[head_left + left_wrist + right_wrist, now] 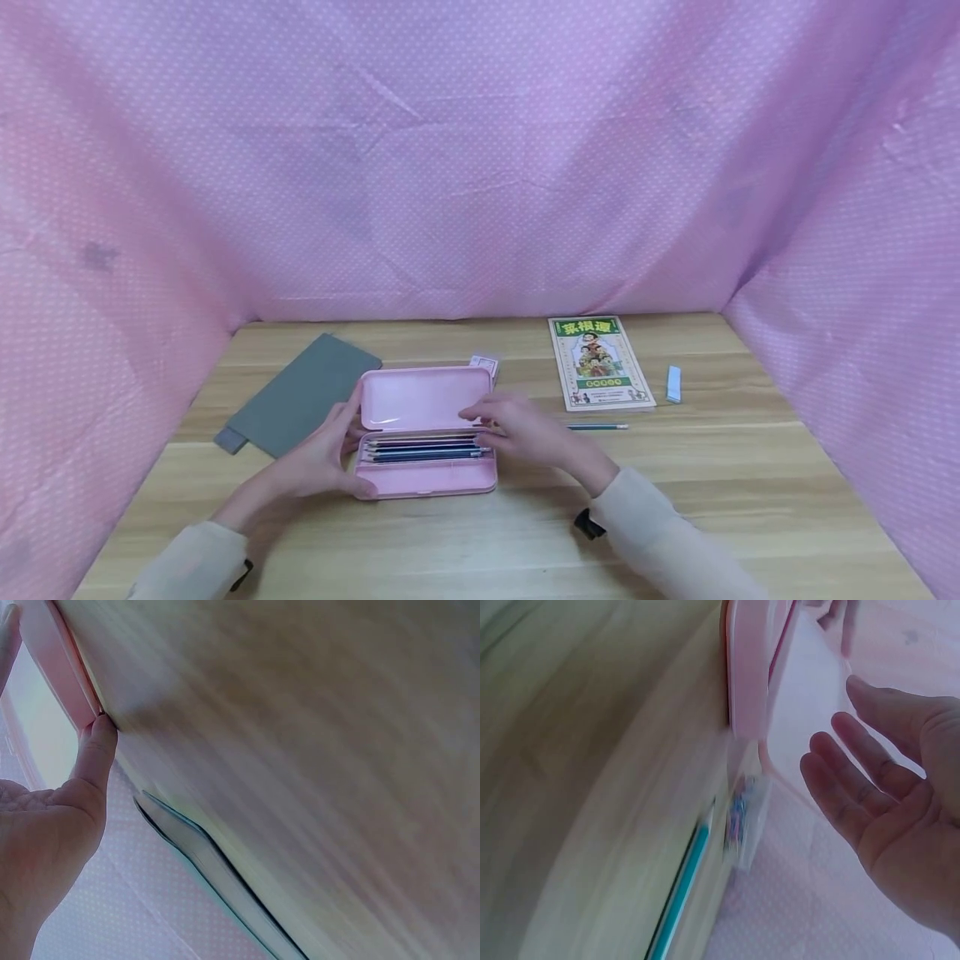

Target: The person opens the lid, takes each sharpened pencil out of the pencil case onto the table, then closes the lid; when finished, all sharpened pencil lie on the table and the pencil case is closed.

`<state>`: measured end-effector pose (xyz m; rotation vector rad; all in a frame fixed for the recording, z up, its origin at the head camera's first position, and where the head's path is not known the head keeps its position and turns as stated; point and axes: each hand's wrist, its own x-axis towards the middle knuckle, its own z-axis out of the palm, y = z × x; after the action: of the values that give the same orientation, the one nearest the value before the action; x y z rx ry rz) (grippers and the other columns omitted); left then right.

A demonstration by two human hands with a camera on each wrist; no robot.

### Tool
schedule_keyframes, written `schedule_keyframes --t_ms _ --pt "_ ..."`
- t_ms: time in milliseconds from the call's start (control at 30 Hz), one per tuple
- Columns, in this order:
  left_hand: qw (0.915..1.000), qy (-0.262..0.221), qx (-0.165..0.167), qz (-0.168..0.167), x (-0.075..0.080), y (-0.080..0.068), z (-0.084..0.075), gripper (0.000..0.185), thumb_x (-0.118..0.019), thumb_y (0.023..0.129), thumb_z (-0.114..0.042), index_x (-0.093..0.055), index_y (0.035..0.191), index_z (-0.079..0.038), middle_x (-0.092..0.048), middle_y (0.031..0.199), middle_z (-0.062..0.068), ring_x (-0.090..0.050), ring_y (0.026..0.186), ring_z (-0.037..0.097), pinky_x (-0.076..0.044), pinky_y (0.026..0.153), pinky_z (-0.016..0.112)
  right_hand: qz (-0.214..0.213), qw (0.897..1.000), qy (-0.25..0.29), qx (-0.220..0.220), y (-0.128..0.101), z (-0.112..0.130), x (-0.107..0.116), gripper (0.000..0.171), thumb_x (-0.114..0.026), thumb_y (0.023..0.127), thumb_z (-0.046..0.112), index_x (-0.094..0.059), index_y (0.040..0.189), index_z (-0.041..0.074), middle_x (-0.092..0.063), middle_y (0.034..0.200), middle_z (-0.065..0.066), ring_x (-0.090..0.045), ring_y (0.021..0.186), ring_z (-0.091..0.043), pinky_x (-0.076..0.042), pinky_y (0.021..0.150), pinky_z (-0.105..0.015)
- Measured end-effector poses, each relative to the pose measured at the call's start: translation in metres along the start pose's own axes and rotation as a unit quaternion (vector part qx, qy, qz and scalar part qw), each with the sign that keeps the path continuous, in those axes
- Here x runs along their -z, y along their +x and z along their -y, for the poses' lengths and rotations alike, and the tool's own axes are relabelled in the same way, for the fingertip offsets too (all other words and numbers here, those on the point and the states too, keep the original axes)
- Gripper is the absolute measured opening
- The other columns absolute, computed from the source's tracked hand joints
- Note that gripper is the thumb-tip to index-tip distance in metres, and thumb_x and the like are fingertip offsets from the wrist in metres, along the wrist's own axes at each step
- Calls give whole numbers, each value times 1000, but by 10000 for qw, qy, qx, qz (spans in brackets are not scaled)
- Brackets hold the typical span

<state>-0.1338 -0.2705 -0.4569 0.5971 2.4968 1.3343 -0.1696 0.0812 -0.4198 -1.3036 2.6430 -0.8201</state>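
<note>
A pink pencil case [427, 480] lies on the table with its lid [420, 398] tilted up. Several pencils [423, 454] lie side by side in the rear part of its base; the front part is bare pink. My left hand [318, 454] holds the case at its left end, thumb at the front corner and a finger along the raised lid. Over the right end of the case hovers my right hand [521, 429], its fingers relaxed and nothing between them in the right wrist view. To the right of the case lies a single teal pencil [597, 427].
Left of the case is a grey-green notebook [307, 396], a small grey piece [230, 440] at its near corner. Behind the lid sits a small printed box [486, 364]. An illustrated book [600, 364] and a light-blue strip [673, 383] lie right. Pink dotted cloth [480, 167] surrounds the table.
</note>
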Motion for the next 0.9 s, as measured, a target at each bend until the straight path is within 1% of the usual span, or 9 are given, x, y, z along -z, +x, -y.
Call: schedule_keyframes --t_ms 33,167,267,333,433,633,800,900 --pt "10000 20 -16 -7 0 -1 0 152 -100 62 -31 15 162 -24 -33 136 15 -55 123 27 -39 112 45 79 10000 16 -10 3 2 -3 33 -71 96 12 -69 129 6 -70 117 -6 -66 102 -18 -57 89 -28" --pt "10000 8 -55 -23 -1 0 1 152 -100 62 -30 14 162 -23 -33 135 15 -56 122 26 -40 112 44 320 9994 -12 -104 12 7 -13 33 -71 96 11 -70 129 6 -70 117 -4 -64 106 -13 -55 94 -26" --pt "9999 -41 -108 -7 -2 3 1 152 -100 61 -28 14 162 -21 -33 136 15 -56 121 26 -41 111 43 437 9988 -67 -210 16 10 -18 33 -71 96 10 -70 129 8 -70 118 -2 -63 108 -10 -53 98 -26" --pt "9999 -58 -140 22 -3 4 1 152 -100 61 -28 14 162 -20 -32 137 14 -56 121 26 -41 111 43 504 9981 -154 -306 17 12 -22 33 -71 96 10 -71 129 10 -69 118 -1 -63 108 -10 -53 99 -26" --pt "9998 -91 -146 49 -4 4 1 152 -100 61 -27 14 162 -19 -31 138 14 -55 122 26 -40 112 42 544 9972 -359 -364 18 14 -26 33 -70 96 9 -71 129 11 -70 116 -2 -64 105 -10 -55 96 -26" --pt "9999 -40 -131 19 -3 3 2 152 -100 61 -29 14 162 -20 -31 138 14 -56 121 25 -40 112 42 476 9958 -706 -343 23 18 -33 32 -71 95 7 -73 127 12 -71 112 -1 -64 100 -9 -56 92 -24" --pt "9999 -105 -128 11 -2 0 2 152 -100 61 -28 14 162 -21 -31 137 14 -56 121 25 -40 112 43 486 9945 -852 -367 24 22 -33 34 -74 93 6 -73 126 14 -72 111 -1 -65 97 -8 -57 88 -23" --pt "9998 -158 -119 2 -1 -1 2 153 -100 61 -26 14 162 -21 -31 137 15 -56 121 26 -40 112 43 471 9939 -923 -376 24 22 -33 34 -74 92 5 -74 124 15 -72 108 0 -64 92 -7 -57 82 -22"
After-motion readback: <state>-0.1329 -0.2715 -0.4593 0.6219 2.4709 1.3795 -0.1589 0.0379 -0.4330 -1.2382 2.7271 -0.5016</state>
